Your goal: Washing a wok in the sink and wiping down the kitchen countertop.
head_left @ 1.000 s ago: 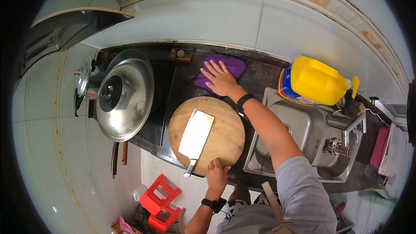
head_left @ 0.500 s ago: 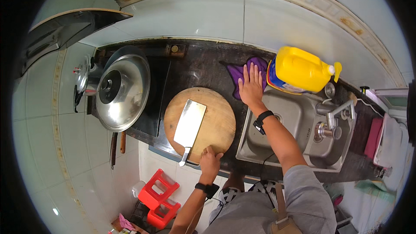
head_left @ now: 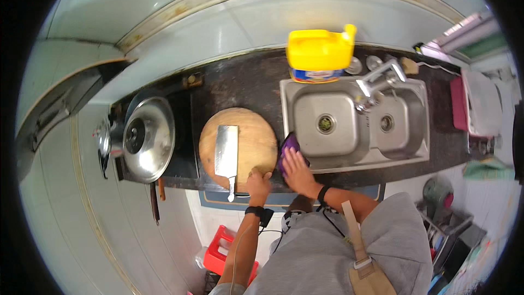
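Observation:
A round wooden chopping board [head_left: 255, 141] lies on the dark counter, with a cleaver [head_left: 226, 150] flat on its left half, handle toward me. My left hand [head_left: 258, 182] is closed at the board's near right edge, fingers curled against the wood; its underside is hidden. Fingers stretched out, my right hand [head_left: 297, 171] lies flat on a purple cloth [head_left: 290, 143] in the gap between board and sink. Part of the cloth is hidden beneath the palm.
Right of the cloth is a two-basin steel sink [head_left: 357, 164] with a faucet [head_left: 382, 81]. A yellow jug [head_left: 319, 49] stands behind its left basin. At left, a wok with a domed lid [head_left: 155, 153] sits on the stove. A red stool [head_left: 215, 261] stands below on the floor.
My right hand has drawn the purple cloth from the back of the counter to its near edge beside the board. My left hand stays at the board. The view has shifted right.

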`<action>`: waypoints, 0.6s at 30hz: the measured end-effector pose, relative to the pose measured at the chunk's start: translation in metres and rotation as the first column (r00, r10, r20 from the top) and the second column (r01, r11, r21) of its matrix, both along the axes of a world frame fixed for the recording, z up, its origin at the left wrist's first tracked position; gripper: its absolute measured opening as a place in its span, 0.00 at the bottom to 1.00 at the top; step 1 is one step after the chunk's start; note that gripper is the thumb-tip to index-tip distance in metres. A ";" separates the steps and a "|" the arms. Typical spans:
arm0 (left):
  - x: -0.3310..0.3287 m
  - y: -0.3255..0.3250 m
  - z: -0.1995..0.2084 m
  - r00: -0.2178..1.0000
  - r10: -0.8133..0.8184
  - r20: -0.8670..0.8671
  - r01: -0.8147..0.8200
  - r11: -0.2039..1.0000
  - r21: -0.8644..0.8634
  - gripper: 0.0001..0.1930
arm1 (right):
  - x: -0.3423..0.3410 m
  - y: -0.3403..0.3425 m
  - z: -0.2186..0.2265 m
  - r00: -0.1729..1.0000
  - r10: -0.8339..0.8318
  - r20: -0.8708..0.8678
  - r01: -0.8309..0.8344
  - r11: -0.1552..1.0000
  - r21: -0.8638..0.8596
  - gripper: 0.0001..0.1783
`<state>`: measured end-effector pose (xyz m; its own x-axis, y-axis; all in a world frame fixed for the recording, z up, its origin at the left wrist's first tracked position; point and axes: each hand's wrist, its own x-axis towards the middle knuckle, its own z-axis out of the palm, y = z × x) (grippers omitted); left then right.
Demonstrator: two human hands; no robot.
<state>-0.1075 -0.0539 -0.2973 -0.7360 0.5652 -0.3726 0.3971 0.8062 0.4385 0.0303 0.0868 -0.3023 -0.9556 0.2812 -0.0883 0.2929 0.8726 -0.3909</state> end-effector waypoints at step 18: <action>0.016 0.008 0.015 0.945 -0.074 -0.317 -0.006 0.970 -0.242 0.26 | 0.345 0.107 0.015 0.868 -0.493 0.063 0.497 0.863 -0.096 0.42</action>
<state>-0.0916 -0.0456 -0.2828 -0.8204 0.5166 -0.2450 0.5136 0.8542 0.0810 0.3750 0.1935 -0.2874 -0.6891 0.7032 -0.1752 0.6903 0.5634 -0.4539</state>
